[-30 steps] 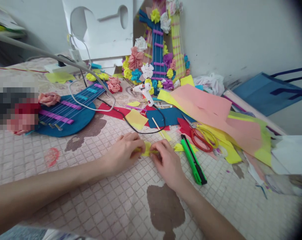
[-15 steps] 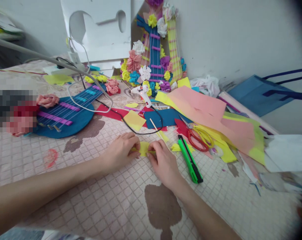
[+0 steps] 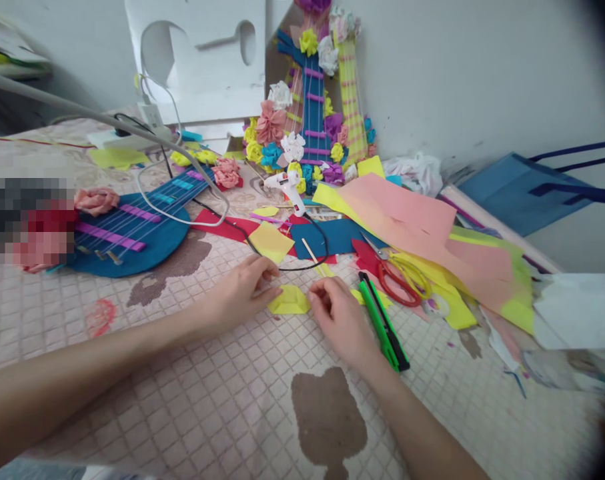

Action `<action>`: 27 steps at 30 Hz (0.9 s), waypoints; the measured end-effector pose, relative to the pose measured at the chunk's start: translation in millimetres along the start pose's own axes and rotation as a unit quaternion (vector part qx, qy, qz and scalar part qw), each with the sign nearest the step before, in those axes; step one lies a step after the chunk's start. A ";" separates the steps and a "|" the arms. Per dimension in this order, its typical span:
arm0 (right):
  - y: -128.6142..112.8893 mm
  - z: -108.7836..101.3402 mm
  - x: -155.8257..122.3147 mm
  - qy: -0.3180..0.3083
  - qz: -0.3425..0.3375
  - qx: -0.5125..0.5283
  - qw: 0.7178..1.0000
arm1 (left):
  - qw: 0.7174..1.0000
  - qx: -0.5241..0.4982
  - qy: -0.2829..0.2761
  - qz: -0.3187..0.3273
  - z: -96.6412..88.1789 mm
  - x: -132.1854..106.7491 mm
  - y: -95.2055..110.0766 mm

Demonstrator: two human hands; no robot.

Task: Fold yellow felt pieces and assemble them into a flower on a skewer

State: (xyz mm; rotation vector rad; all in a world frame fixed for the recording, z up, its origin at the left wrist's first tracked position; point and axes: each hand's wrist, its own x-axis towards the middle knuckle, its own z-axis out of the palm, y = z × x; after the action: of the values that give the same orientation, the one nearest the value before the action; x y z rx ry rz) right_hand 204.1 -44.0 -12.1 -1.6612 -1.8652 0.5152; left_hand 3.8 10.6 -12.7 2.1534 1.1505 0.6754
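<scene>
A small piece of creased yellow crepe paper lies on the cloth between my hands. At its left end is my left hand, thumb and fingers apart, with the thumb tip against or just beside the paper. My right hand is curled at the other end, fingertips pressed together at the paper's edge. Whether they pinch it is hidden. A thin pale stick lies just beyond the right hand. Close on the right are a green utility knife and scissors with red and yellow handles.
A white glue gun stands behind, its black cord looping near my hands. On the left lies a blue toy guitar. Pink paper sheets spread at right. Decorated guitars lean at the back beside a white cut-out board.
My left fingers have opened and come off the yellow paper, which now shows wider and creased. My right hand has shifted slightly right.
</scene>
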 end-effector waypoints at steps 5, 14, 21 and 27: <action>-3.8 4.8 0.1 -0.023 -0.012 -0.056 0.998 | 0.999 0.045 -0.022 0.009 0.1 5.9 0.2; -2.6 -3.0 3.5 -0.035 0.038 0.128 0.990 | 0.997 -0.030 -0.070 -0.016 -5.7 6.4 5.1; -8.5 2.5 3.6 -0.045 0.114 0.376 0.919 | 0.947 -0.274 -0.086 -0.146 -10.1 8.4 8.9; -14.6 3.6 1.4 -0.082 0.175 0.435 0.880 | 0.913 -0.344 -0.149 -0.161 -2.5 -0.3 17.3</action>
State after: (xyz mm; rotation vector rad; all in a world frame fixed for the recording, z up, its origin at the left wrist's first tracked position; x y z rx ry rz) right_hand 190.6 -44.4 -5.3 -1.3136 -1.1110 1.4331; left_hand 11.4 3.3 1.1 1.3721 0.8922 0.4810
